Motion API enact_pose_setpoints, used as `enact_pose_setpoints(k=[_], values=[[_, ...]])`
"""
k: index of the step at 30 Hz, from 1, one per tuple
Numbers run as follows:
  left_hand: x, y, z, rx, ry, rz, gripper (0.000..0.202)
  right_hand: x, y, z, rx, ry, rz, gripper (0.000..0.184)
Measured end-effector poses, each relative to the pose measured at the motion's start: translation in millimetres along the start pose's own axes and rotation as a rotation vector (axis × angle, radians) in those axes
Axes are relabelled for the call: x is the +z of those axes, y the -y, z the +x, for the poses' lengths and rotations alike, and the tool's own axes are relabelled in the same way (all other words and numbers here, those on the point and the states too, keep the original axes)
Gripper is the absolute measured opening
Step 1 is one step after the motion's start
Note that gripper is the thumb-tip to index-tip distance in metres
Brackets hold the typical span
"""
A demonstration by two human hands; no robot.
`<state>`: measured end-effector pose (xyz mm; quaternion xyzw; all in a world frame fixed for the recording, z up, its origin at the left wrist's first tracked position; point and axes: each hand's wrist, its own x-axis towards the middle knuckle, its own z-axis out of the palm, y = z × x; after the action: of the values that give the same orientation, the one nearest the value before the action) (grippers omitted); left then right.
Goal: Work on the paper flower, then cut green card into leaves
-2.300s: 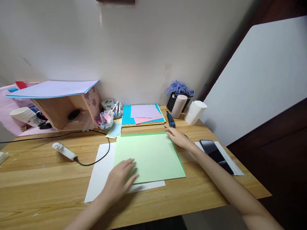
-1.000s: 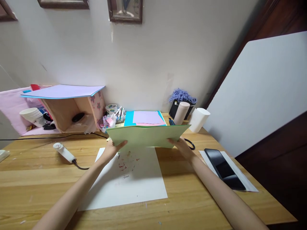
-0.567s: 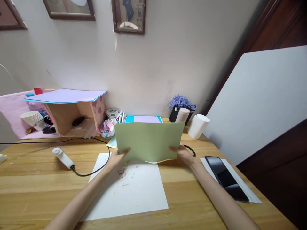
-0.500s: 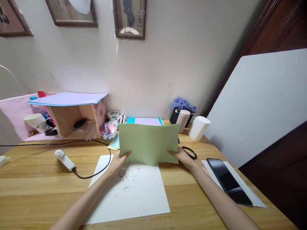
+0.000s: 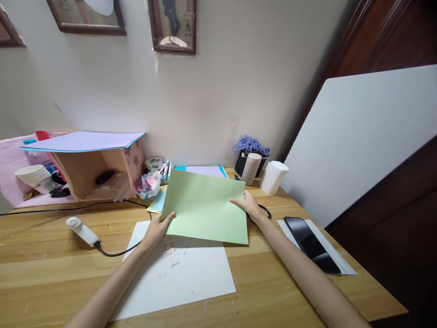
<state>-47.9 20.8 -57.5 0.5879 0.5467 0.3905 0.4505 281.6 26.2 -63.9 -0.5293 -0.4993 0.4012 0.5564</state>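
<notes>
A sheet of light green paper (image 5: 205, 207) is held up over the table, tilted with its right side lower. My left hand (image 5: 160, 228) grips its lower left edge, thumb on the front face and fingers hidden behind. On the right edge, my right hand (image 5: 249, 204) pinches the sheet the same way, higher up. Beneath it lies a large white sheet (image 5: 191, 278) with small reddish and dark marks. Black scissor handles (image 5: 265, 211) show just past my right hand, the rest of them hidden.
A white corded device (image 5: 83, 231) lies at left, its black cord running toward the white sheet. Behind stand an open box (image 5: 97, 171), a bag of scraps (image 5: 148, 184), a pink roll (image 5: 251, 168) and a white roll (image 5: 274, 177). A phone (image 5: 311, 243) rests at right.
The green paper has gone from bowed and level to flatter and tilted, its face turned more upward. My right hand has moved up along its edge. The whole view has shifted slightly.
</notes>
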Motion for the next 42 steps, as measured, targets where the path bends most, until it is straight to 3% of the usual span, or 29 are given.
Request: enact_pose_setpoints(k=[3, 13, 15, 18, 23, 33, 35, 37, 39, 42], values=[[0.3, 1, 1, -0.047, 0.010, 0.033, 0.041, -1, -2, 23, -0.002, -0.081, -0.031, 0.040], [-3.5, 7, 3, -0.122, 0.027, 0.089, 0.044, -21, -3, 62, 0.028, -0.280, -0.042, 0.037], [-5.7, 8, 2, -0.129, 0.027, 0.098, 0.044, -28, 1, 61, 0.058, -0.252, -0.046, 0.037], [-7.2, 7, 1, -0.118, 0.045, 0.101, 0.044, -31, 6, 52, 0.108, -0.107, -0.070, 0.031], [-10.3, 4, -1, -0.085, 0.092, 0.091, 0.041, -15, 14, 47, 0.174, 0.116, -0.079, 0.024], [-11.6, 7, 1, -0.176, 0.066, 0.097, 0.041, -17, 47, 84, 0.073, -0.082, 0.006, 0.022], [-7.5, 7, -1, -0.205, 0.063, 0.081, 0.038, -4, 60, 91, 0.052, -0.035, -0.008, 0.021], [-3.4, 8, -3, -0.213, 0.078, 0.061, 0.034, 25, 78, 102, 0.034, 0.061, -0.025, 0.022], [0.4, 11, -4, -0.212, 0.103, 0.030, 0.030, 69, 104, 115, 0.021, 0.200, -0.045, 0.024], [5.1, 18, -3, -0.221, 0.102, 0.002, 0.027, 161, 154, 131, -0.012, 0.448, -0.087, 0.025]])
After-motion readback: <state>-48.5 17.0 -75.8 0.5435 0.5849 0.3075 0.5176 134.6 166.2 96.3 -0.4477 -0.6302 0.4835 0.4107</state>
